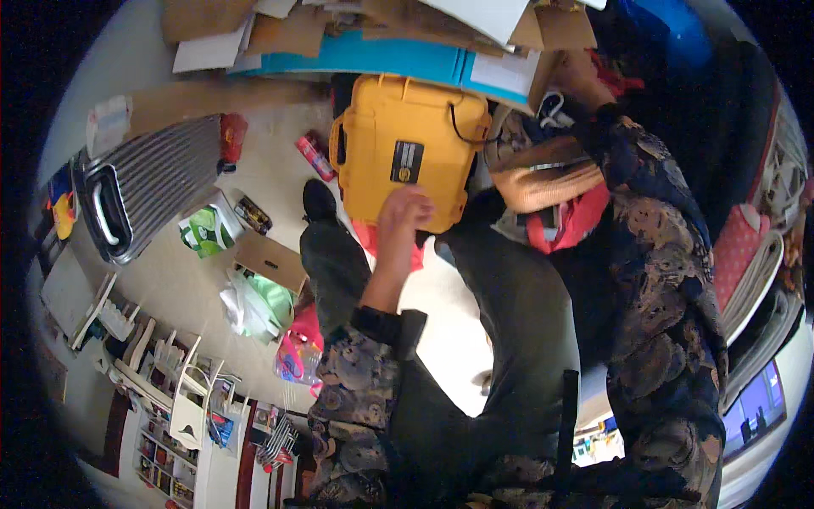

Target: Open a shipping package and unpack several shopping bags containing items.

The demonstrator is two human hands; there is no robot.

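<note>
A yellow hard plastic case [375,121] with a black label and handle stands before me, close to my legs. My left hand [404,213] is over its lower part, fingers loosely bent and nothing seen in them; contact with the case cannot be told. My right hand [580,79] reaches past the case at upper right, beside a cardboard edge [544,73]; blur and shade hide its fingers. A thin black cable [455,124] lies across the case's upper right part. Below my right hand are a tan ribbed item [553,181] and a red fabric item [572,223].
Blue panel [394,57] and stacked cardboard [289,35] lie beyond the case. On the left floor are a grey ribbed suitcase [159,178], a small cardboard box [270,259], plastic bags [257,308] and a pink can [315,157]. Shelves [168,445] stand at lower left.
</note>
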